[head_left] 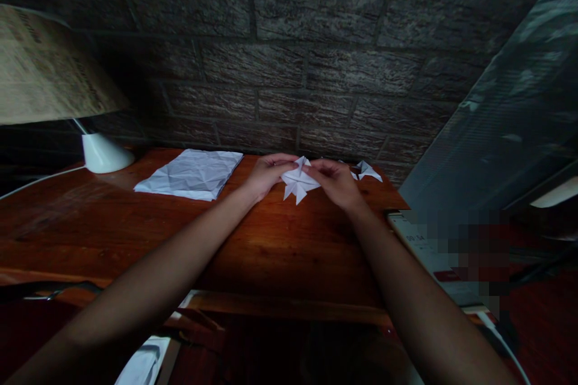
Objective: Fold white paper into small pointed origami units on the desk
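Note:
Between my two hands is a white folded paper figure [300, 183], with pointed flaps hanging toward me and one point standing up. My left hand [270, 173] grips its left side, thumb on the near face. On the other side, my right hand [335, 179] pinches the right part with thumb and fingers. The fingers behind the paper are partly hidden. Just past my right hand lies another folded paper piece [369, 171], partly covered by the hand. A stack of creased white paper sheets [189, 174] rests on the wooden table left of my left hand.
A lamp with a paper-like shade [49, 66] and white base [106, 153] stands at the left. The brick wall [316, 66] rises right behind the table [289, 252]. A tablet or phone [419, 240] with a cable is at the right edge, partly pixelated.

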### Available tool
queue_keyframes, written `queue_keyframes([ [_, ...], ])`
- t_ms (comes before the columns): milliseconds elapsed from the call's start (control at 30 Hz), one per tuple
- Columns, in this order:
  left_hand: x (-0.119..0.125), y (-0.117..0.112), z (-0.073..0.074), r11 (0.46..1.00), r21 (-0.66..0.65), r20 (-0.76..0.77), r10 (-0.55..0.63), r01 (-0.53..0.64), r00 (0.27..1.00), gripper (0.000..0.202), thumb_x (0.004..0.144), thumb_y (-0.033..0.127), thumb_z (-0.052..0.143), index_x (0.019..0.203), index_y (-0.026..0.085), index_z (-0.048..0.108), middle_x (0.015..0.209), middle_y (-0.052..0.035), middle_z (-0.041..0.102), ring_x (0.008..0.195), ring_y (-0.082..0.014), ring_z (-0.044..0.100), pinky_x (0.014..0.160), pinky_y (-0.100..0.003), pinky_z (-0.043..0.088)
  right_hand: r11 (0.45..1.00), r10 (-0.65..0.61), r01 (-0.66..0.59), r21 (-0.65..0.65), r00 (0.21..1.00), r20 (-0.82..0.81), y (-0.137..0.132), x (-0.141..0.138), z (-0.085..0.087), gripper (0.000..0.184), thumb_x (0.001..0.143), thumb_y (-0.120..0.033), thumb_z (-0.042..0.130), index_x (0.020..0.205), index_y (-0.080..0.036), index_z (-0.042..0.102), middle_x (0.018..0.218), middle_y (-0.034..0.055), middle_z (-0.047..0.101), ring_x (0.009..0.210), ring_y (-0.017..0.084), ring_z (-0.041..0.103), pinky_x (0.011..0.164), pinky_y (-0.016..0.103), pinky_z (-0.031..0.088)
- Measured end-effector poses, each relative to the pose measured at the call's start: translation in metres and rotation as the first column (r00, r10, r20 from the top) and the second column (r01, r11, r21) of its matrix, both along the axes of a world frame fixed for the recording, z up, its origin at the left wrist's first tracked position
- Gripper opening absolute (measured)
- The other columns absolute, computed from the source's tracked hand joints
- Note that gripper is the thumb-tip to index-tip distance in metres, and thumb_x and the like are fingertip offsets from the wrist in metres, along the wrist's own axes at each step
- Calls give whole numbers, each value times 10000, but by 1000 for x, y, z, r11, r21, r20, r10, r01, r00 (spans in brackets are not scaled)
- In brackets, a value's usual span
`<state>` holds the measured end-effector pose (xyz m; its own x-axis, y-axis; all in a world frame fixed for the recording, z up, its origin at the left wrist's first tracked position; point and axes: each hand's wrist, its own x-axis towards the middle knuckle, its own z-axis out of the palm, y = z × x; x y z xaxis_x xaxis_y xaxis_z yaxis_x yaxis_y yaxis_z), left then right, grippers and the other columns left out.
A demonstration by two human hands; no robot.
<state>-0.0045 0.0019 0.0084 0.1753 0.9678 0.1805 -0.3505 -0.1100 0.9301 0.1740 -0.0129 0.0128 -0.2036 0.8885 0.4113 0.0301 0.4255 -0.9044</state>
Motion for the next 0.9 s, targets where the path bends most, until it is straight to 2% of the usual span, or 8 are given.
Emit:
queue_keyframes([
  [167, 4, -3, 1, 999, 42, -82, 33, -29, 996, 230, 590, 238, 845, 795, 163, 773, 762, -33, 733, 680, -129, 606, 718, -294, 459, 995, -98, 99, 26, 994, -50, 2, -1, -1, 308, 674, -475, 809, 792, -208, 712, 744, 5, 715, 673, 142, 618, 657, 289, 499],
  [267, 5, -3, 2, 997, 66, -84, 48, -42, 995, 220, 594, 275, 850, 765, 166, 764, 761, -33, 728, 694, -136, 605, 714, -295, 451, 995, -101, 101, -1, 993, -65, 4, -1, -2, 342, 674, -456, 813, 892, -214, 708, 696, -14, 704, 641, 137, 612, 641, 283, 491],
  [400, 5, -2, 2, 997, 70, -21, 23, -21, 1000, 219, 569, 261, 867, 724, 164, 748, 753, -25, 721, 691, -124, 603, 709, -280, 440, 998, -55, 53, -29, 996, -73, 4, -1, -3, 326, 689, -443, 805, 911, -219, 721, 740, -9, 728, 664, 140, 633, 673, 292, 503],
  [533, 5, 0, -1, 999, 41, 8, -22, 22, 1000, 295, 566, 241, 873, 831, 170, 764, 773, -28, 729, 696, -129, 615, 734, -299, 449, 998, 9, -14, -54, 996, -84, 3, 0, -2, 280, 725, -446, 776, 896, -226, 743, 815, 4, 749, 717, 151, 650, 713, 308, 511],
  [700, 3, 0, -3, 998, 60, -26, 9, -7, 1000, 275, 551, 255, 883, 782, 158, 771, 816, -52, 743, 731, -149, 630, 773, -321, 458, 996, 54, -58, -64, 997, -57, 4, 2, -2, 283, 738, -432, 759, 928, -222, 752, 900, 15, 758, 779, 157, 650, 767, 323, 506],
  [900, 4, -1, -1, 994, 94, -71, 56, -49, 996, 220, 586, 271, 864, 743, 163, 756, 746, -26, 721, 672, -128, 602, 718, -293, 451, 998, 35, -36, -51, 999, -28, 4, 0, -4, 317, 737, -457, 749, 945, -218, 741, 830, 16, 745, 738, 165, 641, 722, 326, 505],
])
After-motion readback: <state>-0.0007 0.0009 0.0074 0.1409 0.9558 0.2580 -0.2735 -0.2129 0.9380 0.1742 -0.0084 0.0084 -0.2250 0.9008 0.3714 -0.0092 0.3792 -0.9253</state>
